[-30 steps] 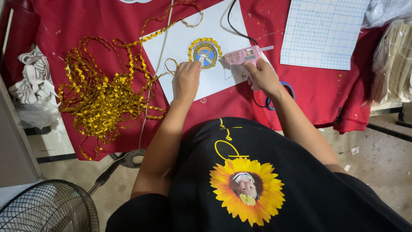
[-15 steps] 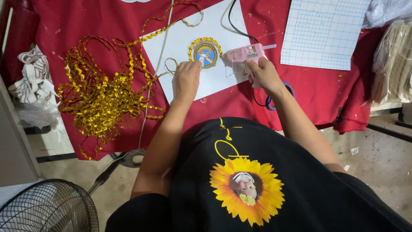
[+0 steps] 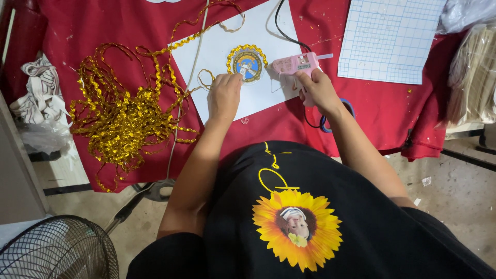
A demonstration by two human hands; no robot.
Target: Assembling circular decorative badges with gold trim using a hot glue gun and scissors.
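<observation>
**crafty_q:** Geometry question on this one. Where does the round badge (image 3: 247, 63) sit relative to the two hands?

**glue_nerd:** Badge lies flat on the white sheet (image 3: 258, 93), on the far side of the red tabletop (image 3: 387, 103). Left hand (image 3: 225, 95) is the nearer one: its fingertips are right at the badge's near-left edge, touching or as good as, fingers pressed down together on the sheet. So the badge is just beyond and slightly right of that hand.

**crafty_q:** And the glue gun?

**glue_nerd:** Right hand (image 3: 318, 90) is wrapped tight around the handle of the pink glue gun (image 3: 295, 64). Gun's long axis runs left-right, with its left end close beside the badge's right edge. Can't tell if it actually touches the gold trim around the rim.

**crafty_q:** So the badge is boxed in between both hands?

**glue_nerd:** Pretty much. Left hand from the near-left, gun from the right. A loose end of gold trim (image 3: 204, 77) curls just left of the left hand and runs off to the big gold pile (image 3: 124, 119) further left. Grid sheet (image 3: 390, 39) sits well apart, far right.
</observation>
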